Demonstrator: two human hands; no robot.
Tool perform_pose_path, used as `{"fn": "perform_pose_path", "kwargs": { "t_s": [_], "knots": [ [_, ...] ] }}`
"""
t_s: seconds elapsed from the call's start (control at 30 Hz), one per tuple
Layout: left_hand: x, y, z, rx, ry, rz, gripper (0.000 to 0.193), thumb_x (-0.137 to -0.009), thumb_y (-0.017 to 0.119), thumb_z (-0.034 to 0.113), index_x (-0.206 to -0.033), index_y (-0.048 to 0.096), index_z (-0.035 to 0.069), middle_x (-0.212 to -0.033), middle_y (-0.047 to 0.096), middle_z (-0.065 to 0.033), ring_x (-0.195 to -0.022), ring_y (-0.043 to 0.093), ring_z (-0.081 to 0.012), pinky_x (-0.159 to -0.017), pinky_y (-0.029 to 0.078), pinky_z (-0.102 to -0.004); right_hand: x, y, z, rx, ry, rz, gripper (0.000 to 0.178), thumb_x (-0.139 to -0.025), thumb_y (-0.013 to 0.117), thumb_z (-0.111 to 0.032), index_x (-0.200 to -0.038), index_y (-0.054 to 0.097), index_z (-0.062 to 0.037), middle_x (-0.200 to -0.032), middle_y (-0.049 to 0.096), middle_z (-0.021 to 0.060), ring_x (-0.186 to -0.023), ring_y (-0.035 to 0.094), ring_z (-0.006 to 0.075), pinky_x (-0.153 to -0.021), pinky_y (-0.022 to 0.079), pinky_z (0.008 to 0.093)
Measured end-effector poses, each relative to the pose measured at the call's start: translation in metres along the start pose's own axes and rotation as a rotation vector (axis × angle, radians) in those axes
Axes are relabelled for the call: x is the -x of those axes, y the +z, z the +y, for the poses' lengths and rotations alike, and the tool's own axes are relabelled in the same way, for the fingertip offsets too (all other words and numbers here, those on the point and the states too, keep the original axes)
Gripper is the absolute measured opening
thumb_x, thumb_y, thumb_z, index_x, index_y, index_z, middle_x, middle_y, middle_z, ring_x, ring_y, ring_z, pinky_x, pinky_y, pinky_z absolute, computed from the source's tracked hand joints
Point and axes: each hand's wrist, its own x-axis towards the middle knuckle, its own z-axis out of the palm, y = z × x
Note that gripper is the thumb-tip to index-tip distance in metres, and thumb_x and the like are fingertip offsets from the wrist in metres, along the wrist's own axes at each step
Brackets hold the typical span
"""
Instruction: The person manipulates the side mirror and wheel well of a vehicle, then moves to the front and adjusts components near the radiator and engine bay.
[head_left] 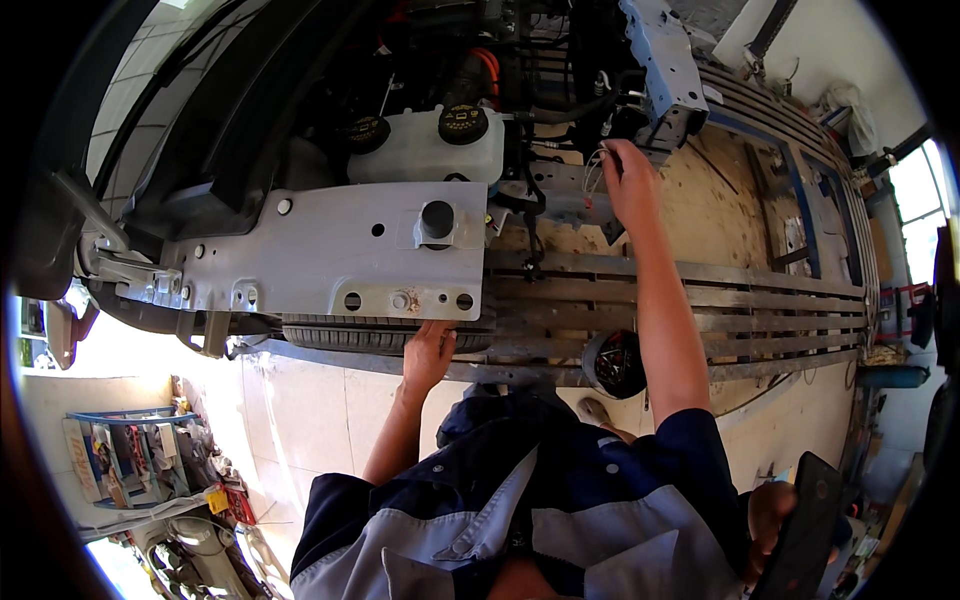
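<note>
Between the fingertips of my right hand [632,182], pinched closed, is a thin pale wire [594,172] that bends into a loop and has a small red tip hanging down. That hand is over the front of an opened vehicle, beside the end of a light blue-grey metal rail [672,95]. My left hand [430,352] reaches up to the lower edge of a bare grey metal panel [350,250], its fingers extended against the edge, just in front of a black tyre [340,335]. The fingertips are partly hidden there, and I see nothing held.
A white fluid reservoir [425,148] with black caps sits behind the panel. Long metal slats [760,298] run to the right, with a round black container [615,364] at their near edge. Another person's hand [770,515] holds a dark phone [805,525] at lower right.
</note>
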Motion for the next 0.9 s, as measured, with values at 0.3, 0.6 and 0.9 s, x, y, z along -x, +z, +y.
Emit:
{"fn": "perform_pose_path", "kwargs": {
  "t_s": [0.3, 0.6, 0.9],
  "knots": [
    [0.035, 0.023, -0.005, 0.043, 0.01, -0.162, 0.014, -0.084, 0.058, 0.013, -0.097, 0.06, 0.009, -0.089, 0.061, -0.0102, -0.076, 0.062, -0.0322, -0.063, 0.05, -0.0416, 0.081, 0.085, 0.116, 0.016, 0.467, -0.333, 0.046, -0.088, 0.059, -0.026, -0.123, 0.052, 0.0026, -0.115, 0.055, 0.0229, -0.101, 0.058, 0.0378, -0.084, 0.049, 0.0466],
    [0.029, 0.02, -0.012, -0.026, 0.054, -0.258, 0.016, -0.085, 0.057, 0.016, -0.099, 0.061, 0.008, -0.087, 0.062, -0.012, -0.078, 0.062, -0.0331, -0.065, 0.049, -0.0423, 0.125, 0.071, 0.148, -0.212, 0.56, -0.097, 0.037, -0.09, 0.057, -0.024, -0.12, 0.058, -0.0033, -0.112, 0.058, 0.0179, -0.095, 0.061, 0.0337, -0.081, 0.049, 0.0439],
    [0.043, 0.023, -0.014, -0.035, -0.018, -0.324, 0.018, -0.086, 0.056, 0.018, -0.101, 0.06, 0.01, -0.091, 0.063, -0.0103, -0.082, 0.063, -0.0317, -0.067, 0.05, -0.0412, 0.268, 0.055, 0.124, -0.027, 0.692, -0.402, 0.028, -0.091, 0.055, -0.031, -0.108, 0.064, -0.01, -0.103, 0.06, 0.0145, -0.09, 0.062, 0.0319, -0.077, 0.049, 0.0424]
  ]
}}
